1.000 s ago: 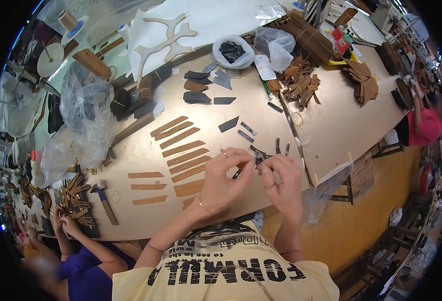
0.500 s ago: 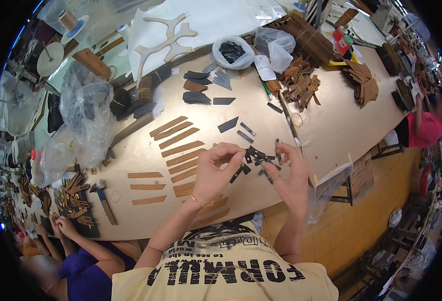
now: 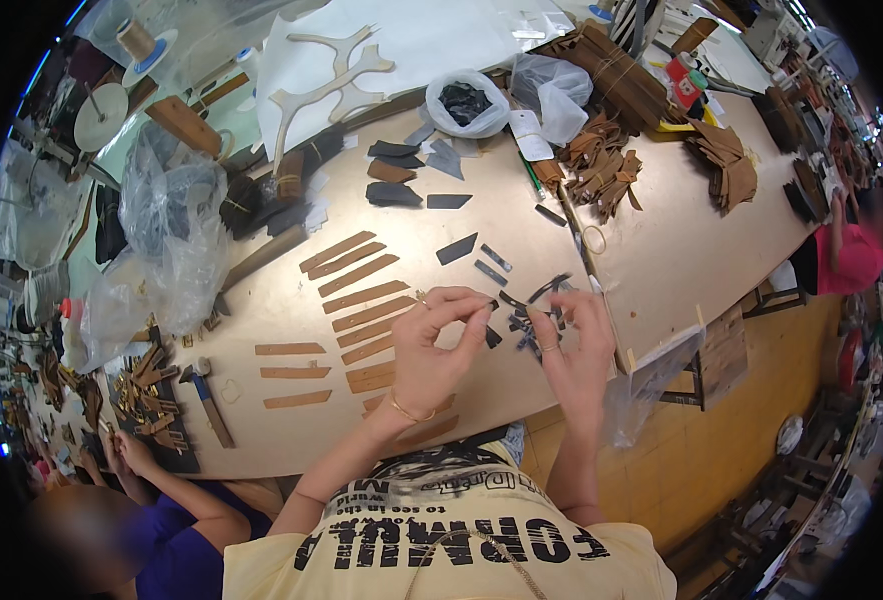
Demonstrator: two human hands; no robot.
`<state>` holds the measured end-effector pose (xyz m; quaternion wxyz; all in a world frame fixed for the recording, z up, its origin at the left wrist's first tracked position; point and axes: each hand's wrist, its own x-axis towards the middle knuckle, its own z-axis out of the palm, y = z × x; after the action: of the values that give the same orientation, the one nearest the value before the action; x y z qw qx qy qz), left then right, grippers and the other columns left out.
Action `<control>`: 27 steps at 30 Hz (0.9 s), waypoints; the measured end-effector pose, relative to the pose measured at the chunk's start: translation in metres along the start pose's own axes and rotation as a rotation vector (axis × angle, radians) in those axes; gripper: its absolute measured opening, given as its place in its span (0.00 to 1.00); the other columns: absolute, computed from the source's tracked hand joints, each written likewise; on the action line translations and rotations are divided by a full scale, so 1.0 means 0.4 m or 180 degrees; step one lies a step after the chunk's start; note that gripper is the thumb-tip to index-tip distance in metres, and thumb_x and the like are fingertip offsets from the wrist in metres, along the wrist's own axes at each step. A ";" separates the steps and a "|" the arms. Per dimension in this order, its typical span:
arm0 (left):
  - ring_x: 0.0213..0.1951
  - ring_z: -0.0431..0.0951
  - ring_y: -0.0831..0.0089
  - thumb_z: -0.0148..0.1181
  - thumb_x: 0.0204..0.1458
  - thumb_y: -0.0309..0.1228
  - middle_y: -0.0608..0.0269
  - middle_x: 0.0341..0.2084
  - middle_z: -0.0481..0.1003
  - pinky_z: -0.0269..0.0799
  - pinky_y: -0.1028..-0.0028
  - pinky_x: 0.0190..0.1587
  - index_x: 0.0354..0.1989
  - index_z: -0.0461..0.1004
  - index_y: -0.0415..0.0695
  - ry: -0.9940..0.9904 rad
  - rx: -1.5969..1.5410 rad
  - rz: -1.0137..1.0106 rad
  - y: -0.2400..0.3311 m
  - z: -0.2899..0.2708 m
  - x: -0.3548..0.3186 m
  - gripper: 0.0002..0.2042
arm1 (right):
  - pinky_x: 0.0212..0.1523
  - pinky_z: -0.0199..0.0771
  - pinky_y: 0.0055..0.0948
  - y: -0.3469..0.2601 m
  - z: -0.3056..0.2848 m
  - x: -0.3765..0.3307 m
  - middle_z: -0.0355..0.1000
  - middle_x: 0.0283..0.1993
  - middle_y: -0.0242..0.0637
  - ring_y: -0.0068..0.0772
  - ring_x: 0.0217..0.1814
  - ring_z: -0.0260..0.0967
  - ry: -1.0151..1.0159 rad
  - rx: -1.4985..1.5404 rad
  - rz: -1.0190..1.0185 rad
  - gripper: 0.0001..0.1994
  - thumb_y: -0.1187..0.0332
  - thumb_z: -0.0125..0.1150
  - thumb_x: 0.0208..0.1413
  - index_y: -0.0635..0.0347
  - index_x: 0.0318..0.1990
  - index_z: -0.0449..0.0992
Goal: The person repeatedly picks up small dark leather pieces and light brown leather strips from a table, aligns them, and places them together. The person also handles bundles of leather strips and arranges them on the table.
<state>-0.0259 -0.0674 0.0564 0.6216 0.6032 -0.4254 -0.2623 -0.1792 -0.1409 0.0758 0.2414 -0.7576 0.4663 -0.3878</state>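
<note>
Both hands are raised just above the near edge of the worktop [image 3: 661, 250], at its middle. The left hand [image 3: 431, 345] has thumb and forefinger pinched shut on one end of a small dark strip [image 3: 509, 300]. The right hand [image 3: 573, 345] has its fingers closed around a cluster of similar dark strips [image 3: 533, 325]; exactly how many it grips cannot be told. The two hands are close together, with the strips bridging them.

Handling, as judged: the pieces look thin, light and flexible, like cut leather or stiff fabric. They should bend without breaking but could slip or scatter from a loose hold. A pinch at the ends, as now, seems the sound grip.

On the worktop to the left lie rows of tan strips [image 3: 361, 298], flat and spaced apart. Further off are dark cut pieces [image 3: 391, 195] and a white bag of dark scraps [image 3: 464, 103]. Brown bundles [image 3: 601, 170] sit far right. A hammer [image 3: 206, 395] lies near left, beside another person's hands [image 3: 126, 450].
</note>
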 end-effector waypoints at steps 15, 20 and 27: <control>0.35 0.82 0.65 0.64 0.49 0.18 0.56 0.40 0.79 0.80 0.74 0.35 0.42 0.81 0.37 -0.0300 0.0738 0.1105 0.025 0.010 -0.011 0.12 | 0.35 0.70 0.24 -0.055 -0.021 -0.027 0.76 0.34 0.39 0.26 0.32 0.71 -0.0834 0.1169 0.0189 0.06 0.75 0.62 0.60 0.70 0.39 0.78; 0.34 0.82 0.65 0.64 0.48 0.18 0.56 0.40 0.79 0.79 0.74 0.34 0.42 0.81 0.37 -0.0284 0.0746 0.1096 0.024 0.011 -0.009 0.11 | 0.36 0.71 0.24 -0.050 -0.020 -0.031 0.76 0.34 0.40 0.27 0.33 0.72 -0.0867 0.1084 0.0127 0.06 0.75 0.61 0.60 0.70 0.40 0.79; 0.33 0.82 0.67 0.64 0.49 0.18 0.55 0.40 0.78 0.80 0.75 0.34 0.42 0.81 0.37 -0.0329 0.0722 0.1095 0.023 0.009 -0.012 0.11 | 0.36 0.71 0.24 -0.049 -0.020 -0.033 0.77 0.34 0.40 0.26 0.33 0.72 -0.0875 0.1177 0.0214 0.06 0.76 0.61 0.60 0.70 0.41 0.79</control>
<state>-0.0332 -0.0640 0.0638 0.5627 0.5736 -0.5802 -0.1333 -0.1791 -0.1205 0.0899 0.4501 -0.7302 0.3750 -0.3516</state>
